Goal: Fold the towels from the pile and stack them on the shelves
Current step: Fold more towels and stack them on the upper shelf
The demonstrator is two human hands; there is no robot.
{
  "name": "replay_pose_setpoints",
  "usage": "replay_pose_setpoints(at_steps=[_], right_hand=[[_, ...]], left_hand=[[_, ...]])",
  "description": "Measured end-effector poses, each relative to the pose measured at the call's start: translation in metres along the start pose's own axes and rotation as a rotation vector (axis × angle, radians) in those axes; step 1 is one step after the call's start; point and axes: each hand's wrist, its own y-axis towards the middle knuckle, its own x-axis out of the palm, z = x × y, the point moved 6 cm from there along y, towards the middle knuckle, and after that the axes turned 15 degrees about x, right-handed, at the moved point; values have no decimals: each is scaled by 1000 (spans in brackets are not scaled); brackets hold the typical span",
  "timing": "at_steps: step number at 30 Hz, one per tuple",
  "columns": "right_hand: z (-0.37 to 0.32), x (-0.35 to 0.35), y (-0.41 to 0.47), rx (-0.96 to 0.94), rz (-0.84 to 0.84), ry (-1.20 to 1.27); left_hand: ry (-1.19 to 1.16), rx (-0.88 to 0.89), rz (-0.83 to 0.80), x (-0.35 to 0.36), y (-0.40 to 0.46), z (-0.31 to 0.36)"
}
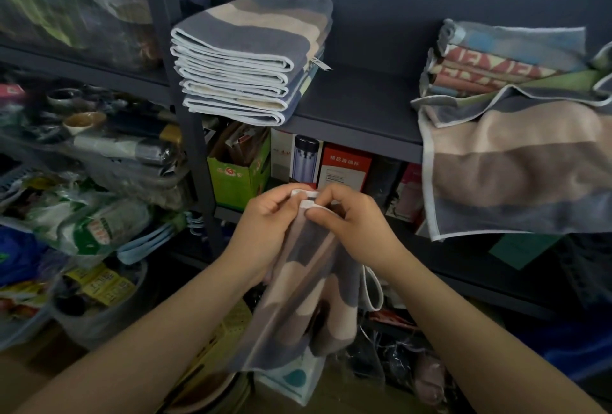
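A grey, beige and brown striped towel (308,287) with white edging hangs in front of me, held by its top corners. My left hand (265,225) and my right hand (354,221) pinch those corners together, close side by side. On the dark shelf (357,105) above stands a neat stack of folded towels (248,62) in the same pattern. At the right lies the loose pile of towels (506,89), with one striped towel (516,165) draped over the shelf's front edge.
Bagged goods (76,9) fill the left shelves. Below the towel shelf stand a green carton (238,175), a red box (344,168) and a boxed bottle (304,158). Baskets and packets (99,287) crowd the floor at lower left.
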Motion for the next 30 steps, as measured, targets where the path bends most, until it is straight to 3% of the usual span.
replay_pose_setpoints(at_steps=[13, 19, 23, 27, 30], right_hand=[[3, -1, -6, -35, 114, -147], [-2, -3, -10, -135, 206, -291], [3, 1, -6, -123, 207, -402], [9, 3, -3, -48, 66, -231], [24, 5, -3, 129, -229, 72]], left_hand=[[331, 117, -201, -8, 2, 11], [380, 140, -281, -1, 5, 14], [264, 66, -201, 1, 6, 2], [285, 110, -180, 2, 6, 1], [380, 137, -216, 1, 9, 2]])
